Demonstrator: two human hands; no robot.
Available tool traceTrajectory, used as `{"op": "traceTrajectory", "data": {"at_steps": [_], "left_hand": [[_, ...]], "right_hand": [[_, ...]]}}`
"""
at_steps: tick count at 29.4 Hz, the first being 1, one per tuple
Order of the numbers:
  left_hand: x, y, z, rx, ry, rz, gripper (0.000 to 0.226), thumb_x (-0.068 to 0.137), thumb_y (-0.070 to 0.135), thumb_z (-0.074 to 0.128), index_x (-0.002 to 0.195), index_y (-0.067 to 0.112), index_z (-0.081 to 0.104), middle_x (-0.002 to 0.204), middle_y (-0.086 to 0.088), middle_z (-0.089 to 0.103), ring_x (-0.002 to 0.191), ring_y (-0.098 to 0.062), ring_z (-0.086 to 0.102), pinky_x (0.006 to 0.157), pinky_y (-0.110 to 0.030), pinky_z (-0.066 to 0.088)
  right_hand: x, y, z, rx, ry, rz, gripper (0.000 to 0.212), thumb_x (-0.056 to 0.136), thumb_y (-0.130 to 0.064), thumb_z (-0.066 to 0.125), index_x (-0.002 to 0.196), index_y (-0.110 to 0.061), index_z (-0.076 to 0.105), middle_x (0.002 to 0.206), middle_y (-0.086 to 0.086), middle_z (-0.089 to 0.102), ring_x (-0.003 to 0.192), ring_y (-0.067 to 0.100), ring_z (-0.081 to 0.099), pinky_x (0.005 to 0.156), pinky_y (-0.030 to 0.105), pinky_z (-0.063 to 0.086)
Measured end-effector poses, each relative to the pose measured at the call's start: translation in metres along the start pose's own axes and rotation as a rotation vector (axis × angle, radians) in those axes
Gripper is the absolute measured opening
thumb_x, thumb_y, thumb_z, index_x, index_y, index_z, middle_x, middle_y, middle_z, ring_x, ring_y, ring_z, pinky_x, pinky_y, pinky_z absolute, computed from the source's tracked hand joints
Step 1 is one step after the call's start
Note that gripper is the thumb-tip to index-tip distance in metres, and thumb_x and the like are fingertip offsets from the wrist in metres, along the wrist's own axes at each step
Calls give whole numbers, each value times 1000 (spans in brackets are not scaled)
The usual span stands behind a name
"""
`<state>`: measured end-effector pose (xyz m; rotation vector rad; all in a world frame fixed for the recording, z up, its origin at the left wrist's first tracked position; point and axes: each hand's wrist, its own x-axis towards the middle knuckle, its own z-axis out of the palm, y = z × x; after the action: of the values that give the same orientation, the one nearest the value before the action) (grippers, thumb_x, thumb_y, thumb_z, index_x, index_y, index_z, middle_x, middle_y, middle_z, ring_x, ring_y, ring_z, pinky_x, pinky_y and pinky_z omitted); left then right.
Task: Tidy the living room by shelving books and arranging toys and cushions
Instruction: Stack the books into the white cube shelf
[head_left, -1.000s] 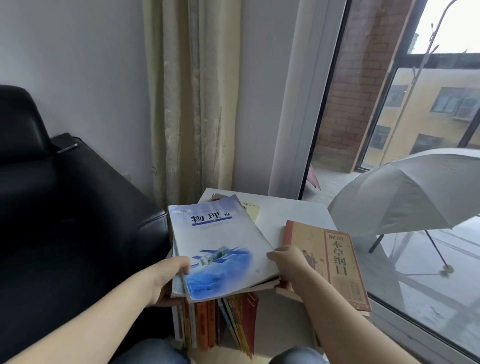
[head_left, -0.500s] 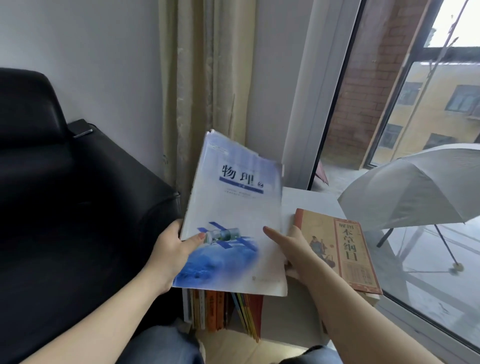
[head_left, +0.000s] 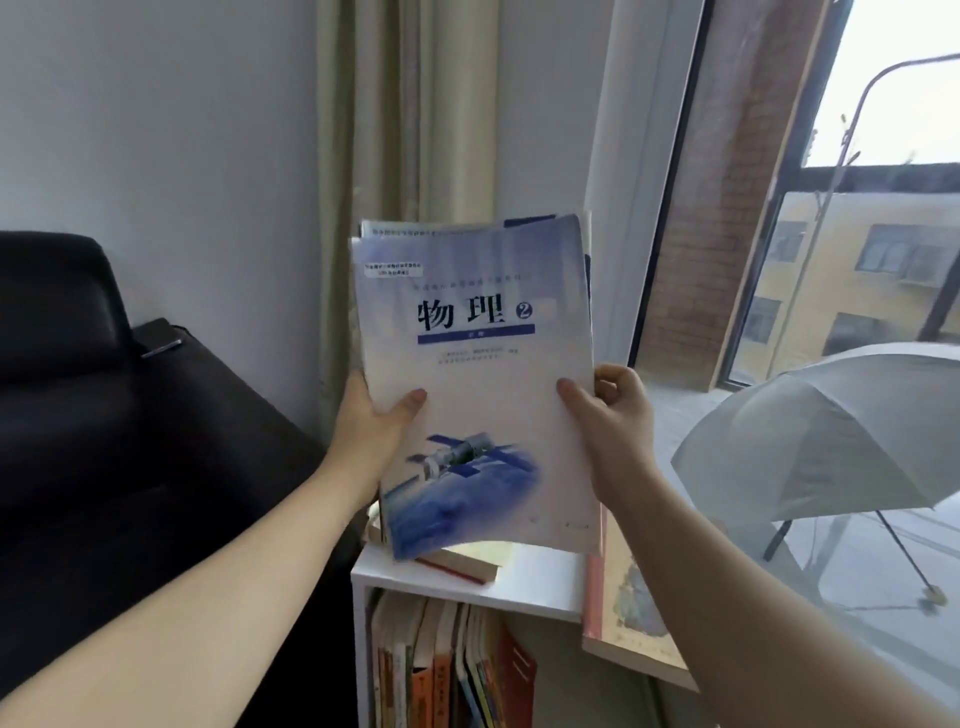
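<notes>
Live: the books (head_left: 478, 364) stand upright, long axis vertical, cover facing us. L hand (head_left: 369, 431) pinches the left edge, R hand (head_left: 613, 415) the right, fingers (head_left: 618, 379) clamped round the stack. The shelf (head_left: 535, 579) slot lies straight below, both hands equally near. Prob. lower next, spine-out.

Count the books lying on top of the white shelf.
2 in view: a red-edged book at the shelf's left, below the held stack, and a tan book at the right. The stack may hide more.
</notes>
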<state>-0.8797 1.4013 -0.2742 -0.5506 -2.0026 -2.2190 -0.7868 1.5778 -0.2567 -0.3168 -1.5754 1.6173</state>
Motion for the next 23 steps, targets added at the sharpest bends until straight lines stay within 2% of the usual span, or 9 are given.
{"op": "traceTrajectory", "data": {"at_steps": [3,6,8,11,14,17,19,21,23], "left_hand": [[-4,-8,3,-70,-48,-66,34,83,15,68,114,19,54,105,-3,67,96,-21,65,78,-40,55],[-18,-13,8,-105,22,-42,22,83,12,68,95,27,57,94,2,68,83,-14,67,67,-30,54],[-14,-1,10,-134,23,17,21,84,14,67,96,28,57,95,3,69,80,-9,67,65,-27,53],[-2,20,10,-135,11,117,23,84,17,67,104,23,57,102,0,69,88,-14,69,71,-31,56],[14,39,10,-146,16,188,22,84,18,68,98,27,54,103,0,67,90,-16,68,73,-32,57],[25,31,5,-97,-33,39,23,81,22,71,98,28,58,100,-1,69,86,-15,67,71,-32,55],[19,10,0,-37,-92,-138,21,78,21,74,95,23,61,94,-3,70,79,-17,67,64,-31,54],[8,-11,-3,-37,-151,-265,21,76,13,75,93,18,63,91,-6,71,78,-20,68,64,-33,54],[1,-20,-1,-95,-127,-269,23,74,5,75,90,17,65,91,-8,71,80,-23,69,70,-38,56]], "right_hand": [[-5,15,3,-33,-66,59,21,82,-3,67,81,-18,53,78,5,60,69,20,57,65,33,50],[-8,16,4,-51,-62,50,18,81,-4,68,78,-18,58,78,8,63,73,24,59,73,45,54],[-1,4,5,-17,-57,-13,17,82,-2,67,78,-17,58,77,8,62,71,23,59,71,44,54],[11,-21,9,52,-41,-99,19,82,-2,68,77,-17,57,73,2,61,64,16,58,64,35,55],[21,-37,14,119,-40,-136,17,82,-5,68,76,-17,57,72,1,62,63,14,59,64,34,56],[26,-25,14,105,-79,-38,9,83,-6,68,83,-12,62,76,5,65,63,15,61,63,32,55],[22,-2,8,48,-130,100,9,82,-4,67,89,-10,66,81,10,67,68,21,63,68,36,55],[14,21,1,11,-140,239,12,80,-2,68,87,-11,67,83,13,69,68,26,65,70,40,57],[7,32,-2,10,-107,269,13,79,-2,70,81,-14,66,74,9,71,62,23,67,64,38,58]]}}
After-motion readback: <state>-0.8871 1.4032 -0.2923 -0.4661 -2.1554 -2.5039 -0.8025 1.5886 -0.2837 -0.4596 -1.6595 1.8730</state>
